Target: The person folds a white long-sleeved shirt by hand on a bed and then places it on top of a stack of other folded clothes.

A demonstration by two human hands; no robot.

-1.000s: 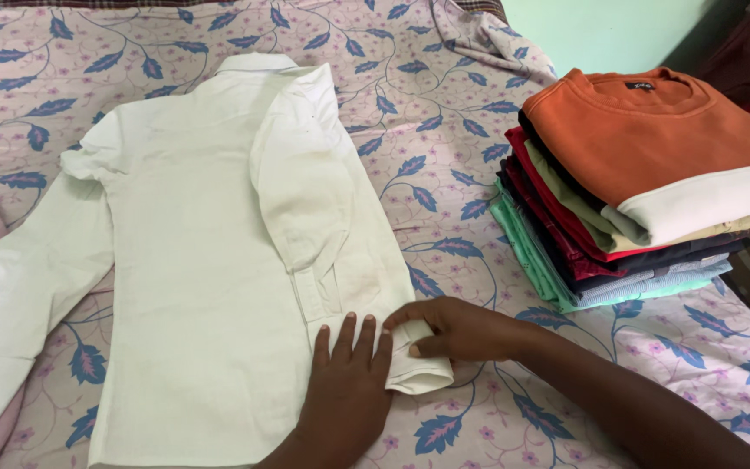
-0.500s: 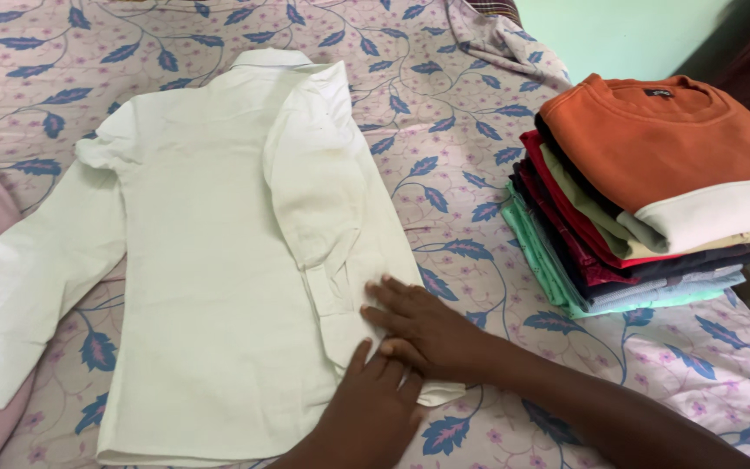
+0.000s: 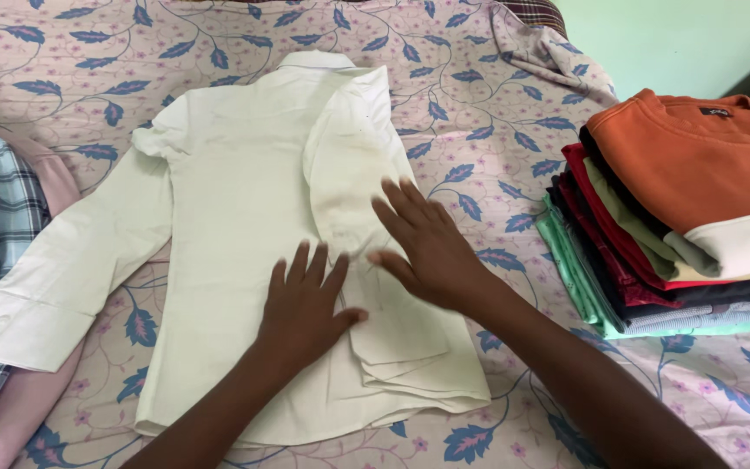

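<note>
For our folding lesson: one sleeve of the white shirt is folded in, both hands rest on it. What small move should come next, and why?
Probably fold the left sleeve across the white shirt: it lies spread on the bedsheet, while left hand and right hand press flat the folded right side.

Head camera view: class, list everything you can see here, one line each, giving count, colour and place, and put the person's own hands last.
shirt: one, cream-white, long-sleeved, lying face down in the middle of the bed, one sleeve folded over its back, the other spread out to the side.
bedsheet: one, pale pink with blue leaves, under everything.
stack of folded clothes: one pile, orange-and-white top uppermost, red, dark and green layers below, at the right edge.
loose clothes: a few, checked blue, dark and pink, at the left edge.
crumpled cloth: one, pale patterned with a checked part, at the top right.
wall: pale green, top right.
left hand: one, flat on the shirt's back, fingers spread.
right hand: one, flat on the folded sleeve, fingers spread.
</note>
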